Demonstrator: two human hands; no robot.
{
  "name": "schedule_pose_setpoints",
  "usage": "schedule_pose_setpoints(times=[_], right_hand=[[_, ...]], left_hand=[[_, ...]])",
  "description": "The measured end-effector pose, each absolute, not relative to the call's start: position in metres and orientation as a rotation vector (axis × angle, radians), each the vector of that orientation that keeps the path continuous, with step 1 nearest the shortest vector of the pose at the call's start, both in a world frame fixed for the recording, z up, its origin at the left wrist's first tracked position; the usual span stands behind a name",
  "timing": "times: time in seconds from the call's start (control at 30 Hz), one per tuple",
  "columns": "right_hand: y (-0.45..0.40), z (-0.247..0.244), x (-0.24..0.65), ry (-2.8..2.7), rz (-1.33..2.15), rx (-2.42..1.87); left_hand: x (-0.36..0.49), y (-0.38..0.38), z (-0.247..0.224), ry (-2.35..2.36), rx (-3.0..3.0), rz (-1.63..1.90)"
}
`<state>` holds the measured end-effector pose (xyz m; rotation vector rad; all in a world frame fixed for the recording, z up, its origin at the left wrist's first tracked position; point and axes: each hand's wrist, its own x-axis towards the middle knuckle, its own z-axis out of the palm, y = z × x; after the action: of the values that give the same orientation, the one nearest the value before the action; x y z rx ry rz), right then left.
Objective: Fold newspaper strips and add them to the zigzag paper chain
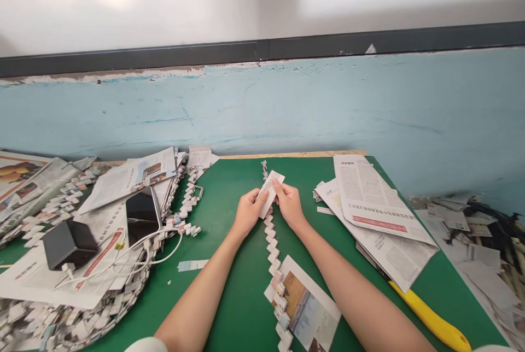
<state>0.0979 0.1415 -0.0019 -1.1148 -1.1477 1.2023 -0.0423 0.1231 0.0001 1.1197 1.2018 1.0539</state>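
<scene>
Paper chain (273, 255) — cropped below, yellow handle (432, 316) — end covered

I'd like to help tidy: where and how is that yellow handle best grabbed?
Probably around the middle of the yellow handle, coming from the near right. It is long and lies exposed on the green table, slanting toward that side; its far end meets the newspapers, and what lies beneath them can't be told.

A pale printed newspaper strip (271, 191) is held slanting, upper end leaning right, above a zigzag chain of folded newspaper (272, 253). The 1 chain runs lengthwise along the worktop (225, 193); whether strip and chain touch is unclear.
</scene>
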Motion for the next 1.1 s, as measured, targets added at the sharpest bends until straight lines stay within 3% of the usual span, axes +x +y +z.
schedule_pose_setpoints(times=[1.1], right_hand=[[0.1424, -0.0004, 0.0982, -1.148, 1.144, -1.159]], left_hand=[[-0.0406, 0.1225, -0.0002, 1.225, 1.164, 1.065]])
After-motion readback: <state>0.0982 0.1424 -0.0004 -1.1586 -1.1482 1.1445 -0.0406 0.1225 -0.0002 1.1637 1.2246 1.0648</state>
